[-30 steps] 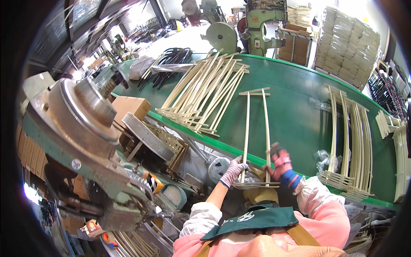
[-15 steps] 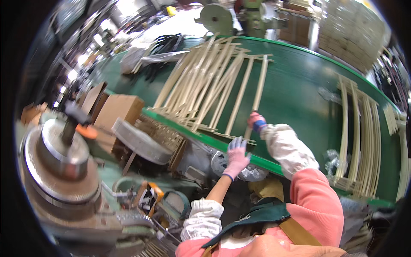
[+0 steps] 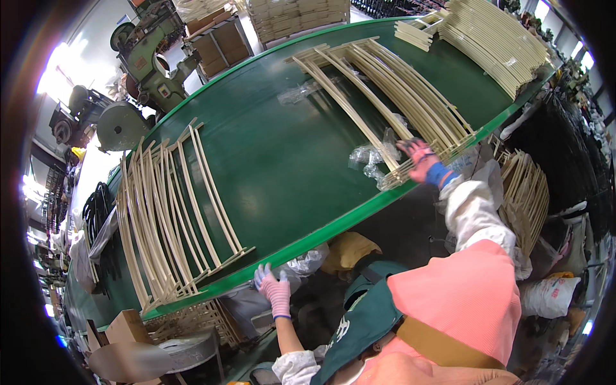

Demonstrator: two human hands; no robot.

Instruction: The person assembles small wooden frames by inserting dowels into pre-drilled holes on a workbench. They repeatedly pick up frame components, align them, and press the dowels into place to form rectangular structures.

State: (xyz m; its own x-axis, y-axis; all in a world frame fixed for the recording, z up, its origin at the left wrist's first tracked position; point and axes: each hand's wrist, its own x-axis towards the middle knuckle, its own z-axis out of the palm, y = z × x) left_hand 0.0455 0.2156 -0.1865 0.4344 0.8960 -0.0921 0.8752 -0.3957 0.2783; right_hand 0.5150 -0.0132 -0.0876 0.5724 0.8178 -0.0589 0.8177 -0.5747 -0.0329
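My left hand, in a pink striped glove with pale grey fingertips, is at the near green edge of the table with its fingers spread. It holds nothing. To its left lies a loose stack of slim cream-coloured frames, their long bars slanting and overlapping. My right hand, in a pink and blue glove, reaches over the near end of a second group of cream-coloured frames. Its fingers are stretched out over the bars and slightly blurred; whether they touch them I cannot tell. Crumpled clear plastic lies beside that hand.
The long green table has a raised rim. Thick stacked cream-coloured pieces lie at its far right. Green machines stand beyond it at the back left. Black strips lie at the left end, and a cardboard box stands below.
The view has swung right. My right hand has let go of a bar of the left stack and moved right to the second group. My left hand is still near the table edge.
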